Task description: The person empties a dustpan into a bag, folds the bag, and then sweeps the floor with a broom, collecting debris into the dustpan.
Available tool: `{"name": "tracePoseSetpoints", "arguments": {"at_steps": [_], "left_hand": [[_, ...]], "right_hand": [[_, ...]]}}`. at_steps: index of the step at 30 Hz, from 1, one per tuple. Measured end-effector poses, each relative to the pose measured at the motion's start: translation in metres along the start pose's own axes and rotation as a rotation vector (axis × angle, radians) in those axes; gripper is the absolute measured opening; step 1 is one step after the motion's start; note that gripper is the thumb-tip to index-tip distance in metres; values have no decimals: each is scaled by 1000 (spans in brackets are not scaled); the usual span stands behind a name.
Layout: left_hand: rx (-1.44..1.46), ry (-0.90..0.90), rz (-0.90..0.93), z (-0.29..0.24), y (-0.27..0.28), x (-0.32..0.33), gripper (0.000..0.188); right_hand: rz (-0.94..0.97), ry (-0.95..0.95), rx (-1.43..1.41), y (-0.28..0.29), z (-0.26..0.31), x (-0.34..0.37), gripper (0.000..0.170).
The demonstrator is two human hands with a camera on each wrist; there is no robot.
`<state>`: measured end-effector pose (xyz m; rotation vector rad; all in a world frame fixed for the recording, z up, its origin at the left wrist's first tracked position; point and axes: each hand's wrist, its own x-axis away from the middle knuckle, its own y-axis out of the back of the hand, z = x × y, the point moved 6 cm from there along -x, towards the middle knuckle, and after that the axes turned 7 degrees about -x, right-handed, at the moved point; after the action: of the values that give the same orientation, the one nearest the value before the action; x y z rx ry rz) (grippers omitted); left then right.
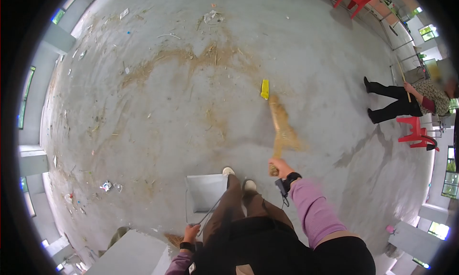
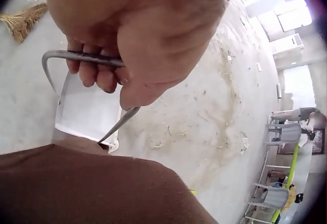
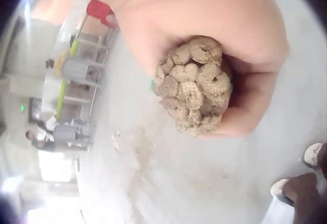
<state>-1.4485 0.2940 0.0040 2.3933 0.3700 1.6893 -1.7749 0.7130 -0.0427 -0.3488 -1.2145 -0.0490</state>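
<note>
My right hand (image 1: 283,168) grips the handle of a straw broom (image 1: 281,131), whose blurred head fans over the floor ahead of me. In the right wrist view the bundled stalk ends of the broom handle (image 3: 191,88) poke out of my curled fingers. A yellow packet (image 1: 265,89) lies just beyond the broom. Low on the left, my left hand (image 1: 191,233) holds the bent metal handle (image 2: 84,56) of a dustpan. The pale dustpan (image 1: 205,191) sits beside my left leg, partly behind the leg in the left wrist view.
Brown dust and straw bits (image 1: 191,57) streak the concrete floor, with scraps of litter (image 1: 106,185) at the left. A person (image 1: 397,96) holding a stick stands at the right near a red chair (image 1: 413,131). A grey box-like surface (image 1: 129,256) is close at my left.
</note>
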Motion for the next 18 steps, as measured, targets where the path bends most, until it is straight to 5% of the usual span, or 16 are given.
{"name": "tracePoseSetpoints", "arguments": {"at_steps": [6, 12, 18], "left_hand": [[69, 34, 21, -14, -2, -16, 14], [212, 45, 25, -21, -4, -29, 13], [354, 45, -52, -39, -13, -35, 13]], "right_hand": [[114, -57, 103, -70, 5, 41, 11], [133, 14, 58, -57, 47, 101, 13], [-53, 101, -120, 9, 77, 96, 13]]}}
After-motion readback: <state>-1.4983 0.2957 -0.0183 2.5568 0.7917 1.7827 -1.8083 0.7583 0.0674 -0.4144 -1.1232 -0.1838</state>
